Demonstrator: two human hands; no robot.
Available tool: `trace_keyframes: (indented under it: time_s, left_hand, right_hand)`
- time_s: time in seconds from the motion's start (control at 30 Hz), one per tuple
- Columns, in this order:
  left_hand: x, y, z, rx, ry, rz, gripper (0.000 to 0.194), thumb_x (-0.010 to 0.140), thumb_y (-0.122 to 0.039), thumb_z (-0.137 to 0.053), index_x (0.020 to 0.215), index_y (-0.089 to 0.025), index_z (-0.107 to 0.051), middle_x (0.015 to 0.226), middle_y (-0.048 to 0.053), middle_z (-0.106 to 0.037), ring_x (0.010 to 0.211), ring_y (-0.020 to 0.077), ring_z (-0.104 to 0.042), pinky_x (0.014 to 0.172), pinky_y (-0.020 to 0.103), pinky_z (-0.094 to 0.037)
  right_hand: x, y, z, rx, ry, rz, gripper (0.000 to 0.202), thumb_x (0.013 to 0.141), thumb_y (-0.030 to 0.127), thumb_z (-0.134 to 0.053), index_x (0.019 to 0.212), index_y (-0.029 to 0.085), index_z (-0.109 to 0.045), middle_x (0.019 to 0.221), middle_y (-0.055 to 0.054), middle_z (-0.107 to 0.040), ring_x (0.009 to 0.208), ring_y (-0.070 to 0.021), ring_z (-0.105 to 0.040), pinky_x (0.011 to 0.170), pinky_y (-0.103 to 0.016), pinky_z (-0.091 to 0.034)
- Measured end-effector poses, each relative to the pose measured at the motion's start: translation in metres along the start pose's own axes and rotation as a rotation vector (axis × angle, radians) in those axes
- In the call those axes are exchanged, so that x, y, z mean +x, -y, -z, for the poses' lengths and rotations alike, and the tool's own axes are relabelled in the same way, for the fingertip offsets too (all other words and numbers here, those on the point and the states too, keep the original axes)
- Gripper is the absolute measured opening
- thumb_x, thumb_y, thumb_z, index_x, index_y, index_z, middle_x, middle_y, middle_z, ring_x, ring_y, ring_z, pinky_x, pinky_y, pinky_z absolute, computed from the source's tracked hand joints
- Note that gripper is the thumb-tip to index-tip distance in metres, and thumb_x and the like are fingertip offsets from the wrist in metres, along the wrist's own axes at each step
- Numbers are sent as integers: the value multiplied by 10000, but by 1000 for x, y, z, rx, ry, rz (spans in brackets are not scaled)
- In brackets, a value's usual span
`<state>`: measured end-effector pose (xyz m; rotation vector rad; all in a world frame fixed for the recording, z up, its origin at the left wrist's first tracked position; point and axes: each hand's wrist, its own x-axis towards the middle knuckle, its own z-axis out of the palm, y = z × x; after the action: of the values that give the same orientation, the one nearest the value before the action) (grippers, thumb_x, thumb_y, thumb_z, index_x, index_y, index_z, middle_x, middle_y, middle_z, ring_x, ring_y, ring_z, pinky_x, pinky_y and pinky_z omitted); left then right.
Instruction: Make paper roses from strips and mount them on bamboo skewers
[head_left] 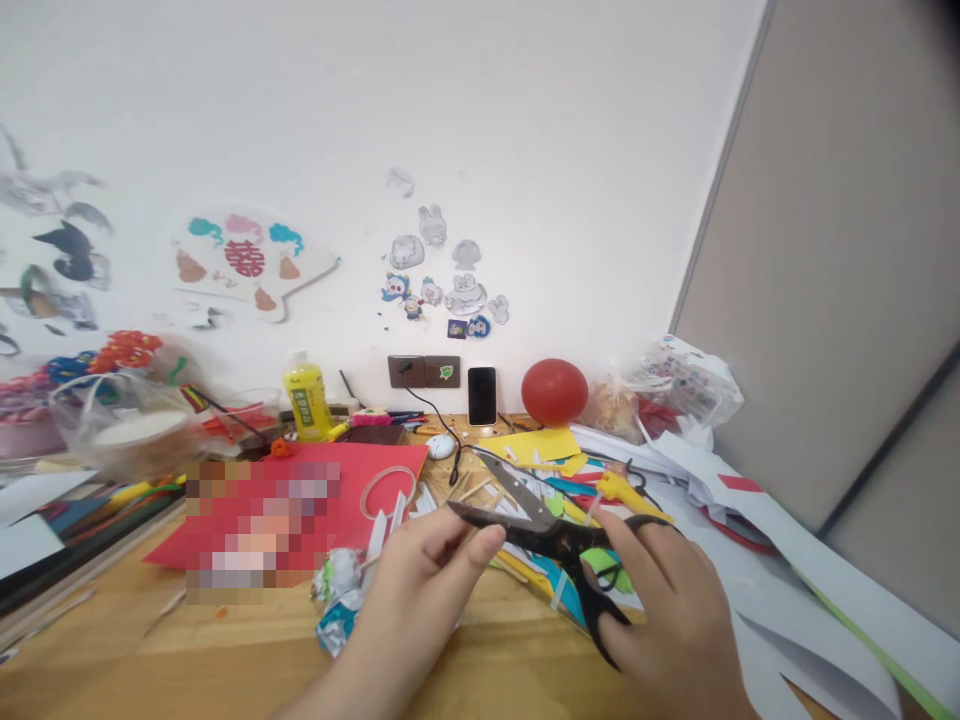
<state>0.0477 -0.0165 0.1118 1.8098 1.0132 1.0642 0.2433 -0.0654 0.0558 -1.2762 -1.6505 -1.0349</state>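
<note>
Black-handled scissors [555, 535] are held above the table in front of me, their blades spread apart and pointing left. My right hand [667, 620] has its fingers in the handle loops. The fingers and thumb of my left hand [427, 570] pinch the tip of the lower blade. Whether anything thin lies between them and the blade is too small to tell. Beneath the scissors lie scattered paper strips and colored scraps [574, 590]. Crumpled foil-like wrapping [337, 620] sits just left of my left wrist.
A red sheet [315, 460] lies on the wooden table [150, 660] at left. Behind stand a yellow bottle [306, 400], a phone [482, 396] and a red balloon [554, 392]. White paper [795, 590] covers the right side. A cable [439, 415] runs from the wall socket.
</note>
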Motion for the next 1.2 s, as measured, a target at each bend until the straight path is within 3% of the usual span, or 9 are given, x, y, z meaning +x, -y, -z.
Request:
trace_keyframes:
  time_s: [0.5, 0.8, 1.0, 1.1, 1.2]
  left_hand:
    - [4, 4, 2, 101, 23, 37, 357, 760, -455, -450, 524, -221, -323, 540, -71, -245, 501, 109, -265, 463, 226, -198]
    - [12, 11, 4, 186, 33, 67, 383, 761, -457, -440, 505, -224, -276, 527, -79, -210, 487, 106, -259, 469, 224, -187]
    - [18, 15, 2, 201, 53, 91, 405, 775, -470, -408, 489, -232, -247, 501, -81, -193, 476, 108, -256, 472, 238, -183]
    - [21, 18, 1, 138, 80, 97, 415, 794, -475, -395, 482, -228, -276, 492, -82, -214, 469, 104, -250, 462, 235, -190]
    - [23, 20, -1, 3, 87, 112, 356, 799, -463, -429, 554, -206, -406, 495, -94, -245, 447, 91, -228, 435, 218, -184]
  right_hand:
    - [-6, 1, 0, -133, -93, 75, 303, 766, 150, -490, 1056, 131, -575, 691, -59, -613, 595, -174, -539, 584, -289, -392]
    - [-8, 0, -4, -110, -53, 88, 316, 756, 65, -417, 1022, 115, -580, 641, -41, -612, 547, -152, -517, 548, -274, -353]
    - [-12, 2, -8, -90, -38, 121, 277, 797, 88, -411, 1015, 105, -581, 618, -35, -616, 526, -144, -522, 549, -266, -350]
    - [-13, 4, -11, -57, 11, 109, 259, 829, 128, -401, 1009, 106, -585, 608, -35, -618, 502, -139, -525, 522, -250, -347]
    - [-14, 4, -16, -44, 74, 38, 311, 798, 103, -376, 1031, 120, -582, 627, -34, -622, 512, -147, -541, 496, -240, -356]
